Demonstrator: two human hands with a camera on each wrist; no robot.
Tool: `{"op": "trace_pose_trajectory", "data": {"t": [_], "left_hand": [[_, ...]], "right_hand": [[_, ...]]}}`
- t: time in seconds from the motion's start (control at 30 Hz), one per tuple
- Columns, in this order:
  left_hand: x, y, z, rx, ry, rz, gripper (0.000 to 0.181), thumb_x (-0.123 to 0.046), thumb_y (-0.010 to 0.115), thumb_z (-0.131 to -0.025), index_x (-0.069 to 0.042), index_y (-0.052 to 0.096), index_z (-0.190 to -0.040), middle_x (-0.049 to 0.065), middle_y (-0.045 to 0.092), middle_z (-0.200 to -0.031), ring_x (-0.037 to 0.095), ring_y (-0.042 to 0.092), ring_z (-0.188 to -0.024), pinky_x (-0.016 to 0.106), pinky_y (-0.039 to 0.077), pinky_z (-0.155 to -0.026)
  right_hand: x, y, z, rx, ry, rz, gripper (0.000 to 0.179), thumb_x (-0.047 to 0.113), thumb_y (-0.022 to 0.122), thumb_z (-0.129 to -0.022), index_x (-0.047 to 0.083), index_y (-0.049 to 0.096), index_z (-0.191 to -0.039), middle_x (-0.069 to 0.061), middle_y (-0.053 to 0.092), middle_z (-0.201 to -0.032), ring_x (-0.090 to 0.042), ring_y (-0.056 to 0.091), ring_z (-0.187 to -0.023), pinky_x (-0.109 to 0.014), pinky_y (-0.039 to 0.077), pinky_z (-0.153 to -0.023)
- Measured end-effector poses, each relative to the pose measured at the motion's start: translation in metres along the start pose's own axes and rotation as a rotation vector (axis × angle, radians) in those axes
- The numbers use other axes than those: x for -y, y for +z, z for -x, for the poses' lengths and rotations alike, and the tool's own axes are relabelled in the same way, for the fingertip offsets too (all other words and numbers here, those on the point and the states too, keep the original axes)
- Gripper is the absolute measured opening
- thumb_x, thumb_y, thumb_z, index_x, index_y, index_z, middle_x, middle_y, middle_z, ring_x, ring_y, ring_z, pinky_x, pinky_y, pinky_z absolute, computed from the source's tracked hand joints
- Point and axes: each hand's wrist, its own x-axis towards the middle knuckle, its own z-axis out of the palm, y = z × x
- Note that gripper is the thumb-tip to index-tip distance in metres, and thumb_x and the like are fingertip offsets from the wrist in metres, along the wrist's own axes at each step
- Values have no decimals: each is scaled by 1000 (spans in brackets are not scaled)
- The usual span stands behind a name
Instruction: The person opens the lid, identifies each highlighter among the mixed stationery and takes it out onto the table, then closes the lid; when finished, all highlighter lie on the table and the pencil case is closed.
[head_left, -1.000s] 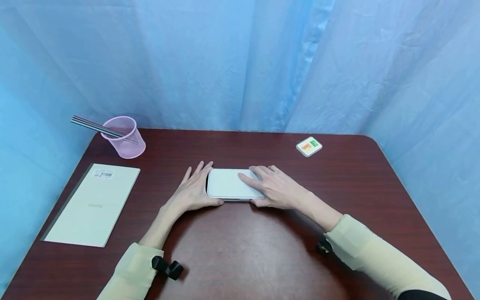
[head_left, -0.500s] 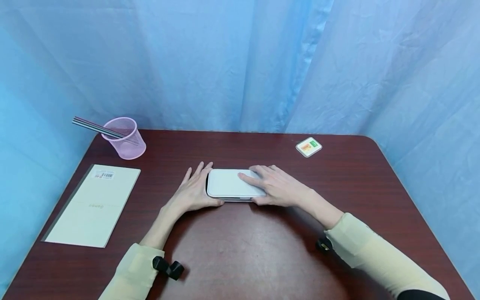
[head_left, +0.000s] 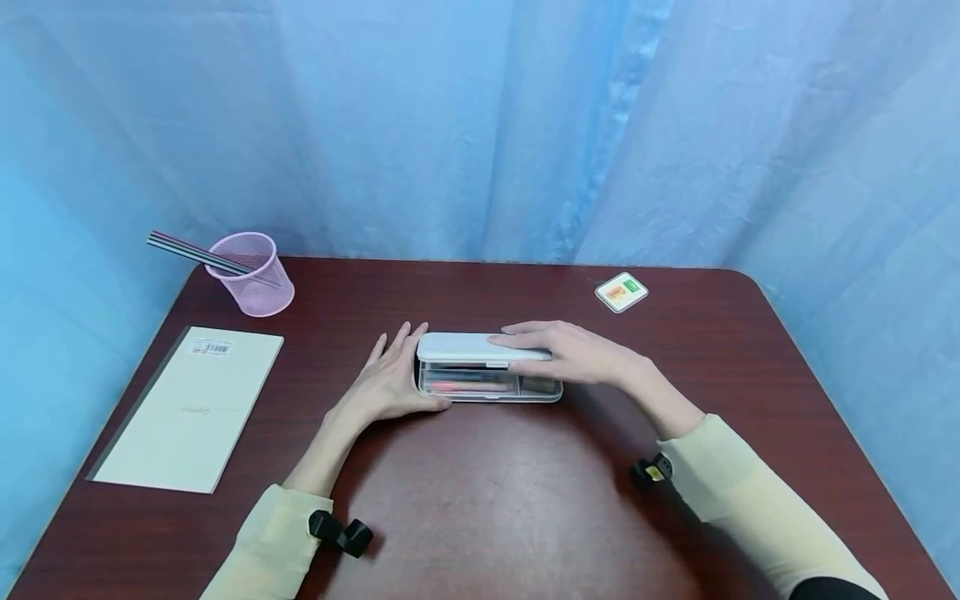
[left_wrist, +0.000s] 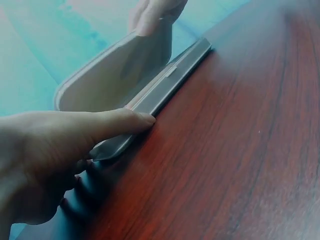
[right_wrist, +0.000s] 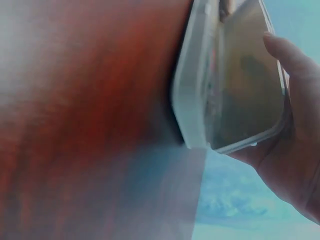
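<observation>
White case [head_left: 495,399], mid-table [head_left: 480,500], its lid [head_left: 453,345] part raised, slim items [head_left: 468,386] showing inside. Right hand [head_left: 573,352]: grip closed on lid, thumb at near edge, fingers on top. Left hand [head_left: 386,390]: grip spanning the case's left end, thumb against near side. Further left, pale notebook [head_left: 187,408]; beyond it, pink mesh cup [head_left: 261,296] with thin rods [head_left: 183,247]. Far right, small card [head_left: 622,292]. Blue curtain [head_left: 420,125] behind.
</observation>
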Motion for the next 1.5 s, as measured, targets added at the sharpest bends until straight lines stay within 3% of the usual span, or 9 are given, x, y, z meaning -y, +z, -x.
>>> {"op": "trace_pose_trajectory", "data": {"t": [0.1,0.23,0.57,0.83,1.07,1.3,1.5], "left_hand": [[-1,0,0,3,-9,-9,124,-56,83,-73,-8,15,-165,19,21,-171,31,14,-163,53,5,-134],[-4,-1,0,10,-3,-6,121,-56,83,-73,-4,20,-162,20,26,-170,31,14,-163,51,5,-134],[1,-2,-2,-9,11,8,106,-53,84,-72,-6,35,-153,18,31,-168,34,16,-162,53,12,-133],[0,-4,-1,2,-3,15,104,-53,84,-72,-7,36,-152,21,34,-166,34,16,-162,52,11,-134],[-3,-4,-1,-2,7,3,104,-52,84,-72,-6,36,-152,16,31,-168,32,16,-162,52,11,-134],[-5,-3,0,7,-7,9,105,-51,84,-72,-6,34,-153,15,31,-169,30,14,-163,51,10,-134],[-6,-4,-1,13,-9,-3,105,-51,84,-73,-7,34,-154,15,30,-169,31,14,-163,51,10,-134]], "right_hand": [[-5,-9,-1,-14,2,-87,46,51,57,-102,38,55,-147,13,61,-146,-7,58,-133,-40,52,-110],[-13,-20,3,-44,81,-165,40,49,54,-104,39,59,-142,17,66,-138,-3,63,-122,-38,54,-105],[-40,-28,-3,-250,220,-259,33,40,50,-108,24,67,-131,-1,70,-126,-18,62,-109,-42,52,-94],[-53,-24,-15,-335,257,-403,33,30,48,-110,17,66,-133,-10,69,-126,-24,67,-106,-45,63,-86],[-61,-18,-21,-343,292,-374,39,32,42,-111,14,60,-141,-15,67,-129,-27,67,-107,-46,64,-86],[-61,-16,-20,-354,318,-375,42,32,41,-112,17,57,-147,-12,66,-134,-26,66,-109,-48,63,-87],[-57,-14,-15,-383,304,-362,42,38,41,-111,27,54,-150,-5,60,-147,-24,64,-120,-52,60,-94]]}}
